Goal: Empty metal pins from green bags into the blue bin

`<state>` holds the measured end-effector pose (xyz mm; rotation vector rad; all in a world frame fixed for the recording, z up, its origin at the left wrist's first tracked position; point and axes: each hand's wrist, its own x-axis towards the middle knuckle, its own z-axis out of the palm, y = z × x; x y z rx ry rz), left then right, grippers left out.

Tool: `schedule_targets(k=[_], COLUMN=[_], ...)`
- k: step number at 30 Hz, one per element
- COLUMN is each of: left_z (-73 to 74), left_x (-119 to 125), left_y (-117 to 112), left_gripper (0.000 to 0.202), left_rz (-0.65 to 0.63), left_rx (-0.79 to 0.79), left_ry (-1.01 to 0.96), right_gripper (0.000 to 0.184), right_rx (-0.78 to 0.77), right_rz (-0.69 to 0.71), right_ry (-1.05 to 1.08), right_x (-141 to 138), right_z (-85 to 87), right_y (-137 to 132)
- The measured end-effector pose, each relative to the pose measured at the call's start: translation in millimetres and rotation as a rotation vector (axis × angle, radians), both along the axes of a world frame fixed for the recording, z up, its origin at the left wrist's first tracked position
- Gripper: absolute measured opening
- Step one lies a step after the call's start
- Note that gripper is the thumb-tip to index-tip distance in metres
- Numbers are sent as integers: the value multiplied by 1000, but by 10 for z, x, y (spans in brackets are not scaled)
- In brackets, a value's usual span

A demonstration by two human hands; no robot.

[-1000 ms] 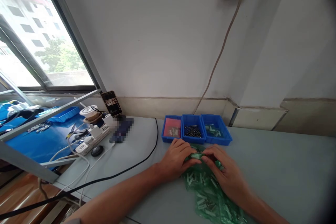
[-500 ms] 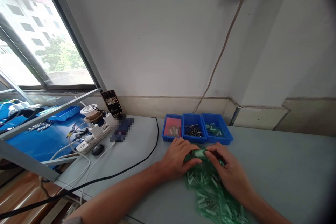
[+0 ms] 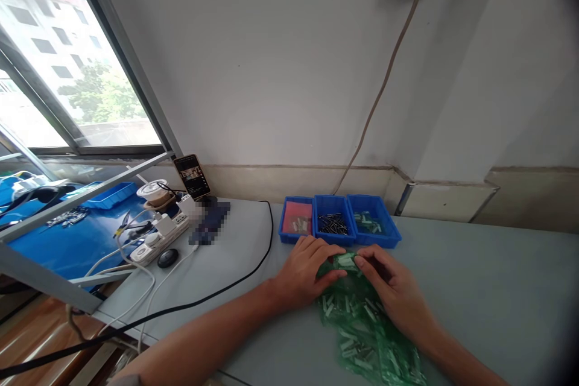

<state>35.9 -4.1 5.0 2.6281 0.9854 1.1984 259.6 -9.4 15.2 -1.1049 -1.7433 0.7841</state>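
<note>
A translucent green plastic bag (image 3: 362,319) lies on the grey table, with many small clear and metallic tube-like pieces inside. My left hand (image 3: 305,271) curls over the bag's upper left edge, its thumb below and its fingers above a pale bundle (image 3: 346,262) under the green film. From the right, my right hand (image 3: 395,289) pinches the same end of the bag between thumb and index finger. Just beyond both hands stand three blue bins: the left bin (image 3: 283,230) has a pink sheet and small pieces, the middle bin (image 3: 332,201) dark metal pins, the right bin (image 3: 389,226) green-wrapped pieces.
A black cable (image 3: 226,282) crosses the grey table (image 3: 488,289) on the left. Beyond it are a mouse (image 3: 167,258), a power strip (image 3: 147,248), a lidded cup (image 3: 154,192) and a propped phone (image 3: 192,176). The wall rises behind the bins.
My right thumb and index finger have shifted slightly right along the bag's end, showing more of the pale bundle. My left hand stays almost where it was.
</note>
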Motion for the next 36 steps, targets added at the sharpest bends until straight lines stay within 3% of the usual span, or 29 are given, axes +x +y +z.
schedule_targets(k=[13, 20, 36], left_z=[-4, 3, 17], left_x=[4, 11, 24], left_y=[5, -2, -8], left_gripper=[44, 42, 42], left_rz=[48, 47, 34], left_rx=[39, 57, 54], left_ry=[-17, -23, 34], right_gripper=[35, 37, 19], right_rx=[68, 53, 107], right_rz=[11, 90, 108], right_ry=[-91, -70, -126], right_x=[-19, 2, -10], right_z=[-23, -27, -85], right_y=[-27, -48, -50])
